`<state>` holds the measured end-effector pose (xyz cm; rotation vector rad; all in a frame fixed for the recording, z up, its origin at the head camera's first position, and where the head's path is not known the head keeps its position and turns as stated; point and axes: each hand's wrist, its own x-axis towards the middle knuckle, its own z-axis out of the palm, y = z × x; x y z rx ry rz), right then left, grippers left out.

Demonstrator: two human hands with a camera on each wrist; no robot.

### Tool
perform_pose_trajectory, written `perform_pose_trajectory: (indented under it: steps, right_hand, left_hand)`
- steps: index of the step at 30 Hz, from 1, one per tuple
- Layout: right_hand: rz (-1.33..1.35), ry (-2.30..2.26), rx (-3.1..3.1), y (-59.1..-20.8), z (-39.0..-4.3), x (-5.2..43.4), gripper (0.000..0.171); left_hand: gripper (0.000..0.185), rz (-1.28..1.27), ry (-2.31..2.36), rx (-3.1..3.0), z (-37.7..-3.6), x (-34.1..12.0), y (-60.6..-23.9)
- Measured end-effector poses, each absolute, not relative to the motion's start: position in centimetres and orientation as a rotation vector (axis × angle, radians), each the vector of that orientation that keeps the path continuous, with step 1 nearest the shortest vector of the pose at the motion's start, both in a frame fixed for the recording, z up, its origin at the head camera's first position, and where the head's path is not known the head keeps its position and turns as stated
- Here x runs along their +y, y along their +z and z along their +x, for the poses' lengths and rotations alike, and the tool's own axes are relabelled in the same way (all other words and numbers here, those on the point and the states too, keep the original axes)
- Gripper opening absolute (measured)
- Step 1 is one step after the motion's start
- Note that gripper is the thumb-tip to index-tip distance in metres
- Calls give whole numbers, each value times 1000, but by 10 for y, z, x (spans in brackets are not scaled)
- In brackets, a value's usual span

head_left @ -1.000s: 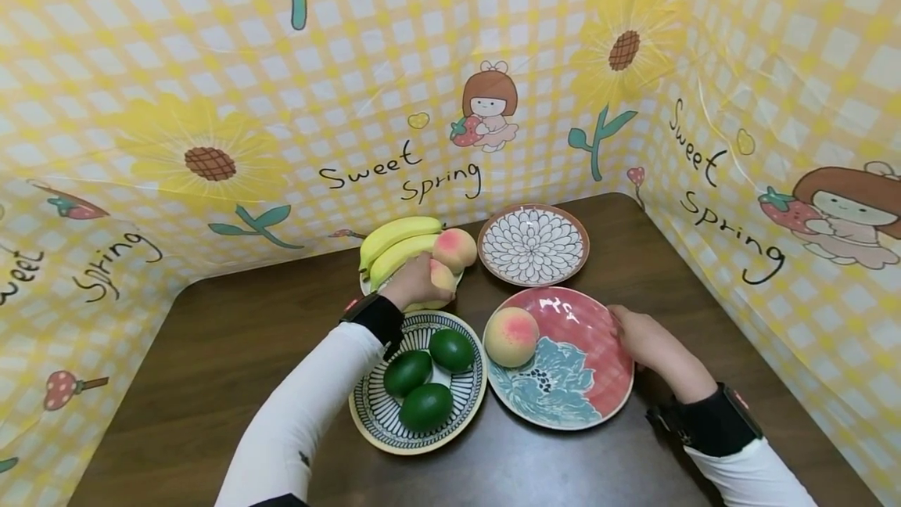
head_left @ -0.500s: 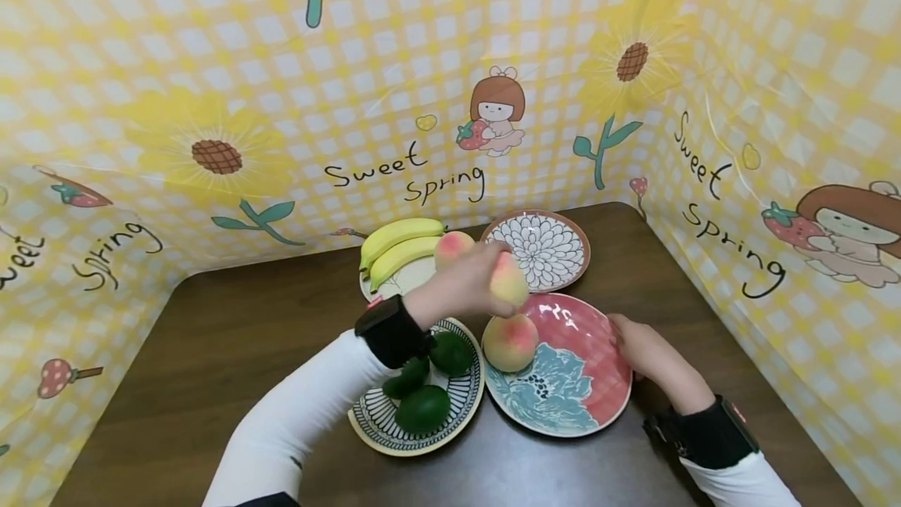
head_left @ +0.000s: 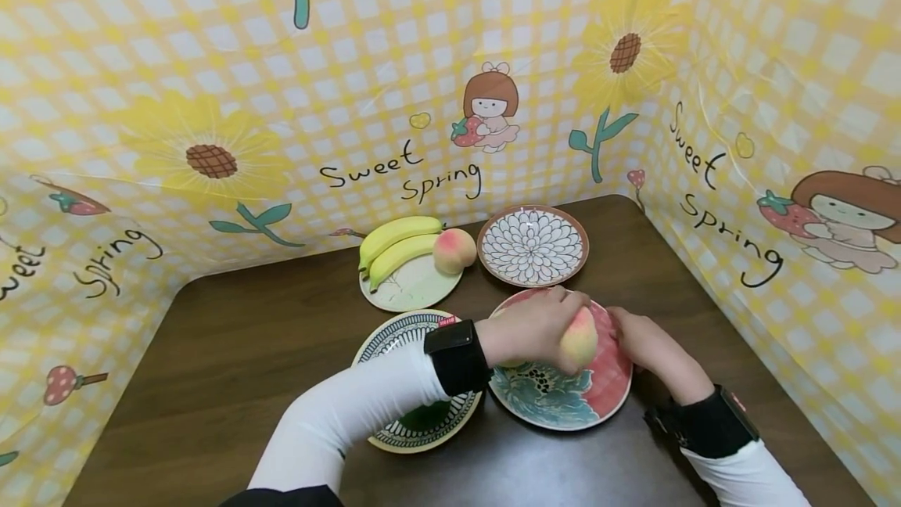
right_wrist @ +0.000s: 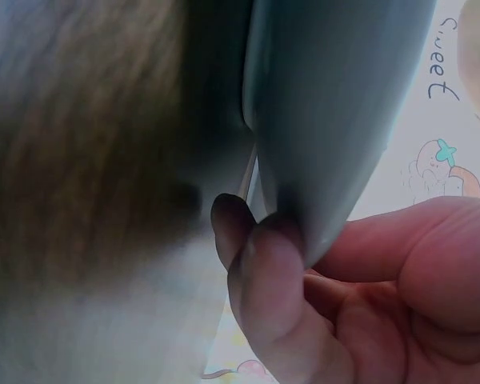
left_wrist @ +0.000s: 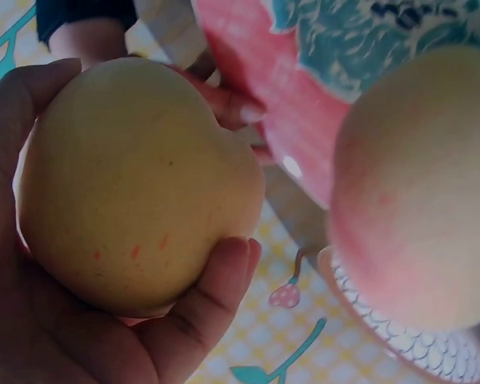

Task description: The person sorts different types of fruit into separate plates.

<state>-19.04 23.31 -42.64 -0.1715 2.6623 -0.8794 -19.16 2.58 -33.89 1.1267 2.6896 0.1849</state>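
In the head view my left hand [head_left: 528,327] holds a peach [head_left: 581,341] above the pink plate [head_left: 614,370], which has a blue flower on it. The left wrist view shows fingers and thumb curled round this peach [left_wrist: 136,184]. Another peach [left_wrist: 416,192] sits on the pink plate, mostly hidden behind my left hand in the head view. My right hand [head_left: 644,343] grips the right rim of that plate. From the right wrist, thumb and fingers pinch the plate's edge, its pale underside [right_wrist: 328,120] in sight.
Bananas [head_left: 401,245] and a peach [head_left: 454,250] lie on a small pale plate [head_left: 422,288] at the back. Beside it stands a brown-rimmed petal-patterned plate [head_left: 533,245]. Under my left forearm is a striped plate [head_left: 383,335] with a dark green fruit [head_left: 425,417] partly showing.
My left hand has lifted a peach from the small pale plate and carried it right, over the pink plate. The right hand has stayed at the pink plate's rim.
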Motion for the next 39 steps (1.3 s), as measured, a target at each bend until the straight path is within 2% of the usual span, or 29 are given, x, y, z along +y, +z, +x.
perform_pose_trajectory:
  steps: [7, 15, 39]
  right_hand:
    - [-179, -878, 2678, -427, -191, 232, 39]
    - [-175, -873, 2690, -427, -191, 233, 38]
    - [-174, -854, 2684, -429, -192, 233, 39]
  left_hand:
    - [73, 1109, 116, 2648, -191, 27, -358]
    - [77, 1113, 57, 2603, -189, 35, -369]
    - [77, 1114, -93, 2618, -193, 47, -383]
